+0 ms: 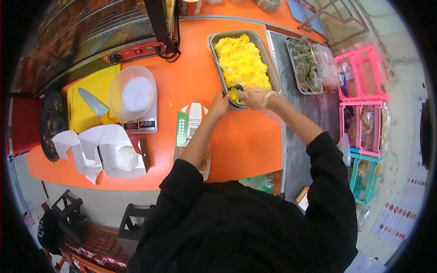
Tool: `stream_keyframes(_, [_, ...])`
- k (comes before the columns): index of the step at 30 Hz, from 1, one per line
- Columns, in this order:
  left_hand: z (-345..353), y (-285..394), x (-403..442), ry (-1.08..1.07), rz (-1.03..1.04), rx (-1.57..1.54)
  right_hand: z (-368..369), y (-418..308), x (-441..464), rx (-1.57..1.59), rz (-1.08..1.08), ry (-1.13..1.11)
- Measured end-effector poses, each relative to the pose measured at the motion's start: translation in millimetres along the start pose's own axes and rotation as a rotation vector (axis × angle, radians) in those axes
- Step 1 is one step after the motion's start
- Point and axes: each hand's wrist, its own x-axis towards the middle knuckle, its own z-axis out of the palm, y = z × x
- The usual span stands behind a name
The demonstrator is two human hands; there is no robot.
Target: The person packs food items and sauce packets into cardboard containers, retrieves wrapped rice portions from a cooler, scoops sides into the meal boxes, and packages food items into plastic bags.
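A metal tray (276, 68) full of yellow mashed food (241, 59) lies on the orange counter. My right hand (256, 97), in a clear plastic glove, is closed around a dark-handled utensil (236, 88) at the tray's near end, with some yellow food beside it. My left hand (220, 103) is bare and touches the near left corner of the tray; its fingers are partly hidden. Under my left forearm is an open printed food box (195, 119) with some food in its lower part, partly covered by the arm.
To the left are a round plastic tub (137, 96) on a scale (148, 123), a knife (93, 103) on a yellow board (79, 119), and open white boxes (123, 159). Right are a leafy tray (302, 66) and pink baskets (362, 98). Someone stands at lower left.
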Motion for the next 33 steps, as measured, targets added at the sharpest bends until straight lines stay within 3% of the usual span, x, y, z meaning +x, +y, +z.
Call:
stream_keyframes(3, [-2.5,14.4,-10.1,-0.047,-0.037,-0.094,24.9,32.0,24.6,-0.055,-0.055,0.157])
stream_keyframes(5, [-5.1,19.5,-9.7,-0.075,-0.101,0.004,28.0,15.6,8.0,-0.210,-0.101,0.482])
stream_keyframes(7, [-4.2,20.2,-8.2,-0.064,-0.117,0.033,2.4,-20.6,-12.9,-0.230,-0.003,0.346])
stream_keyframes(9, [-1.1,17.7,-6.7,-0.011,-0.081,-0.012,12.5,-1.8,7.2,-0.557,-0.098,0.312])
stream_keyframes(15, [1.4,18.8,-10.3,0.043,-0.111,-0.120,36.9,-12.7,-9.2,-0.585,0.076,0.207])
stream_keyframes(18, [0.3,7.9,-0.3,0.037,-0.059,-0.069,29.4,-6.5,1.5,-0.451,0.027,0.060])
stream_keyframes(21, [0.2,28.1,-18.1,0.020,-0.218,-0.206,22.6,1.2,8.0,-0.401,-0.109,0.039])
stream_keyframes(24, [-0.9,29.0,-20.1,0.006,-0.220,-0.184,12.2,4.3,17.7,-0.580,-0.314,-0.089])
stream_keyframes(28, [-5.7,24.1,-14.1,-0.045,-0.239,-0.194,12.7,-12.2,-10.0,-0.265,-0.128,0.131])
stream_keyframes(30, [-7.8,24.9,-13.4,-0.069,-0.253,-0.208,26.1,14.1,4.4,-0.034,-0.045,0.095])
stream_keyframes(33, [-13.3,13.1,-5.1,-0.126,-0.324,-0.235,73.8,60.5,30.9,0.280,-0.098,0.319])
